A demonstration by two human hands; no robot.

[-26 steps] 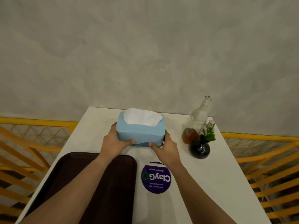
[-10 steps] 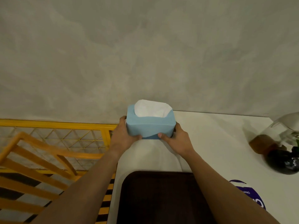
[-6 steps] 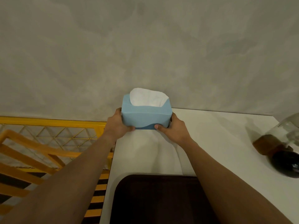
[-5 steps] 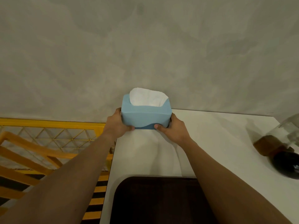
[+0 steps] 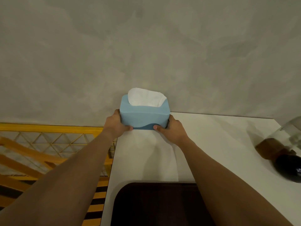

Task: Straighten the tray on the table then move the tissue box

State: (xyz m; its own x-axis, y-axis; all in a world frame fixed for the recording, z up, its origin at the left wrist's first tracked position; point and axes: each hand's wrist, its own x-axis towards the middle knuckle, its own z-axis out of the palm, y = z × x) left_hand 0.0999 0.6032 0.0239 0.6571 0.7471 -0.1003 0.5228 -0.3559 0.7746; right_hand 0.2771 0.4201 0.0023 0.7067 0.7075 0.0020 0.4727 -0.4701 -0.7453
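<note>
Both hands, left hand [image 5: 116,125] and right hand [image 5: 171,130], clamping tissue box [image 5: 144,116] between them.

A: The pale blue rounded tissue box [image 5: 144,118] looks like smooth matt plastic, with a soft crumpled white paper tissue [image 5: 146,98] standing out of its top.

B: The white desk [image 5: 211,144] is smooth with a faint satin sheen, and the dark brown tray [image 5: 154,204] has a dull matt face.

A: The round black vase [image 5: 289,168] is glossy, and the clear bottle [image 5: 293,132] looks like glass.

B: The grey wall [image 5: 146,46] is mottled, matt plaster.
</note>
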